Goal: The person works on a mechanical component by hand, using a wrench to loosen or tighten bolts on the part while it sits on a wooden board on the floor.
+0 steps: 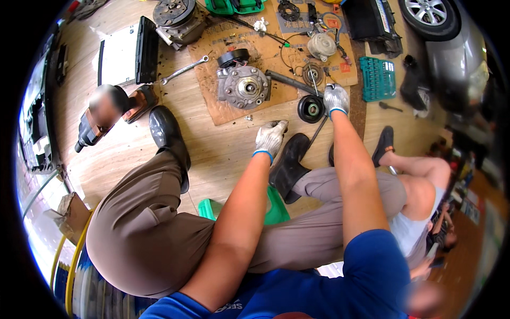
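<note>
My left hand point(270, 138), in a white work glove, hovers over the floor by my right boot, fingers curled together; whether anything is inside them is hidden. To its upper left, a greasy metal compressor point(241, 89) with a round hub lies on flattened cardboard point(210, 101). Also gloved, my right hand point(336, 99) is closed beside a black pulley point(311, 109); what it grips is too small to make out. Just beyond it are a round clutch plate point(314, 73) and a silver ring-shaped coil point(322, 47) with wires. A dark bar point(291, 83) runs between compressor and pulley.
A combination wrench point(185, 70) and a cordless power tool point(103, 114) lie left. Another pulley-topped unit point(178, 24) stands at the back. Rightward are a teal socket set point(378, 80), a car wheel point(429, 15) and a seated person's leg point(419, 170). A green stool point(276, 207) is beneath me.
</note>
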{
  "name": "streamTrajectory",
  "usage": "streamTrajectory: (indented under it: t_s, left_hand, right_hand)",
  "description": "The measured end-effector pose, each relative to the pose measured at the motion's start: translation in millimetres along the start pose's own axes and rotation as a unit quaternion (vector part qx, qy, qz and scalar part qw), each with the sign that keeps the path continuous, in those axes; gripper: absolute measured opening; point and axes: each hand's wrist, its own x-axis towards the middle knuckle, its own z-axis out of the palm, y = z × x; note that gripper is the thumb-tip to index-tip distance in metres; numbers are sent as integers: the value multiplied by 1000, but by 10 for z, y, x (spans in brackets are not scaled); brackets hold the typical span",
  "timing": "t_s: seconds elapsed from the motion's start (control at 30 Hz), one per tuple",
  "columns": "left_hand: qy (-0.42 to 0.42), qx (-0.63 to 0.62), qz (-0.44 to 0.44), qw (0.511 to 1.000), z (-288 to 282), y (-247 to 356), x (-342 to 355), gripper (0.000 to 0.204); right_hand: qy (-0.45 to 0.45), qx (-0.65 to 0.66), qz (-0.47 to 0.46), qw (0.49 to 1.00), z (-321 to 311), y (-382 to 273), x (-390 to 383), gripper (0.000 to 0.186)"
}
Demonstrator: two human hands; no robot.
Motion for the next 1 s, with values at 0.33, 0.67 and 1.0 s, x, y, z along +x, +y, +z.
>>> streamTrajectory:
  t_s: [0.33,0.67,1.0]
  left_hand:
    - [-40,-64,-1,997,136,-254,48,36]
    - [26,-8,4,1000,-159,-279,117,37]
    - [47,6,-5,999,-183,-193,169,37]
  right_hand:
    - [-2,-18,-78,997,-81,50,-146,38]
    - [-66,-112,-98,987,731,277,228,36]
    - [-92,-103,-54,989,434,-86,209,22]
